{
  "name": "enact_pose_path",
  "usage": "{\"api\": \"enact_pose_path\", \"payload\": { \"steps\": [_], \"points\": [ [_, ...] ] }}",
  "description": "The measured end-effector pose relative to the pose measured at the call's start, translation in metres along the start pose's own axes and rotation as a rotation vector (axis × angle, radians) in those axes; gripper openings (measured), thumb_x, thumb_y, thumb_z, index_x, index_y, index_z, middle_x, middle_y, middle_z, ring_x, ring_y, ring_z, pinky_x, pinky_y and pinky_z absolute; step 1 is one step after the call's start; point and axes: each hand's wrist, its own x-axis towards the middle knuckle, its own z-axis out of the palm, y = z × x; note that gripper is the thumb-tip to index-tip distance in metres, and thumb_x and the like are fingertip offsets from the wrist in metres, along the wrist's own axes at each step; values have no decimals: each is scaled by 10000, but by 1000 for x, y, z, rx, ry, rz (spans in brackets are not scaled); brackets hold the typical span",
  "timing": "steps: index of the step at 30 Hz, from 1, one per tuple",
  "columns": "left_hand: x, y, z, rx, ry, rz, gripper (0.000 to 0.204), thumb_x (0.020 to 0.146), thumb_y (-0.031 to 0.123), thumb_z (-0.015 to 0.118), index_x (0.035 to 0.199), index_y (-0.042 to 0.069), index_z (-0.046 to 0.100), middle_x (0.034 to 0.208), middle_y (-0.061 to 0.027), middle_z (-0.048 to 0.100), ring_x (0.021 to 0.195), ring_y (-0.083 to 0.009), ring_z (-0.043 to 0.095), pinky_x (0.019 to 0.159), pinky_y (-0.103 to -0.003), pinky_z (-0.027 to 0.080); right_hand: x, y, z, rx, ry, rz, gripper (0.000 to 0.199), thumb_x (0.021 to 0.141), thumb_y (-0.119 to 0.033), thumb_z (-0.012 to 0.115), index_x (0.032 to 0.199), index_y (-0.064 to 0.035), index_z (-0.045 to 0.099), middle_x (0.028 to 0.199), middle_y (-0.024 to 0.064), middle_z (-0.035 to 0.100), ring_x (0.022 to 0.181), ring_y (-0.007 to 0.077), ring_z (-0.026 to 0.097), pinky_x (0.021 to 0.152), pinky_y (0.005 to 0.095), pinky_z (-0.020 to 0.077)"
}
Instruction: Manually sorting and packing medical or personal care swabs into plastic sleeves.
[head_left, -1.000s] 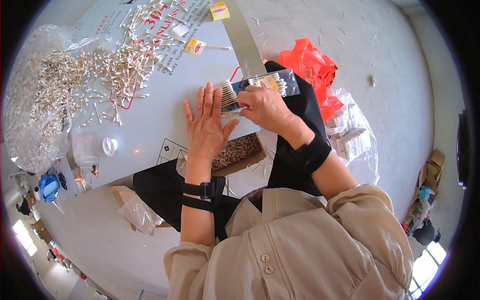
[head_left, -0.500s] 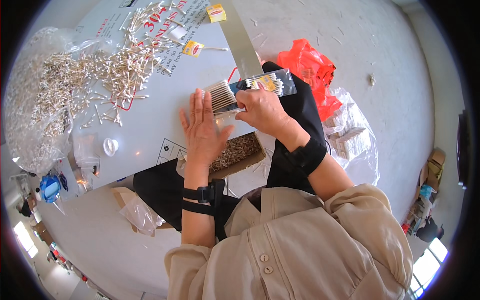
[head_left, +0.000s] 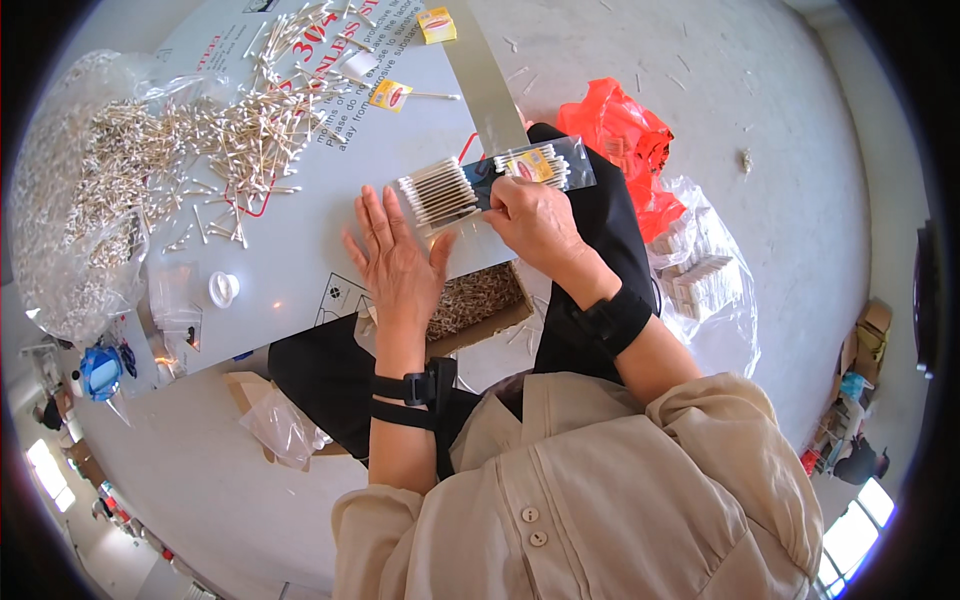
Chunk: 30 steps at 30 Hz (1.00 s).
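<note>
A neat row of cotton swabs lies side by side near the table's right edge. Just left of it my left hand is flat over the table with fingers stretched, holding nothing. My right hand has its fingers curled and pressed at the near side of a clear plastic bag, to the right of the row. Inside the bag are more swabs with a yellow label card. My fingertips partly cover the bag's near edge.
Loose swabs are heaped on the table's far left, beside a big clear bag. A white round container stands nearer. Below the table edge is a cardboard box of swabs. A red bag lies at the right.
My left hand has drawn back leftward, off the end of the swab row, which now shows more fully. My right hand has shifted slightly right and nearer to me.
</note>
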Motion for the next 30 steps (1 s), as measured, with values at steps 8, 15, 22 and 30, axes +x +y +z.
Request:
{"api": "enact_pose_path", "payload": {
  "steps": [8,15,22,30],
  "points": [
    [-4,13,7,65,-57,-29,944,900,530,577,1524,-28,142,1603,-212,122,1496,-345,94,1169,-582,56,1,-2,12,-81,57,-116,164,792,-155,694,761,-57,566,729,106,593,691,334,631,604,434,508],
    [3,14,-2,-75,32,64,919,884,483,615,1533,19,159,1604,-194,137,1492,-345,123,1169,-580,83,-2,-3,4,-15,66,-39,150,769,-127,708,790,-57,578,756,107,599,721,353,630,637,435,515],
    [2,11,5,-45,-67,135,841,898,476,589,1538,78,215,1605,-121,200,1493,-285,160,1174,-578,85,3,1,4,62,133,-143,178,725,-93,721,864,-62,614,872,114,571,908,332,600,746,428,513],
    [2,11,8,-44,-51,133,856,893,490,588,1539,80,205,1606,-116,196,1494,-282,159,1178,-571,78,-1,2,6,36,84,-148,155,735,-88,724,861,-51,641,844,107,577,823,328,611,715,417,513]
  ]
}}
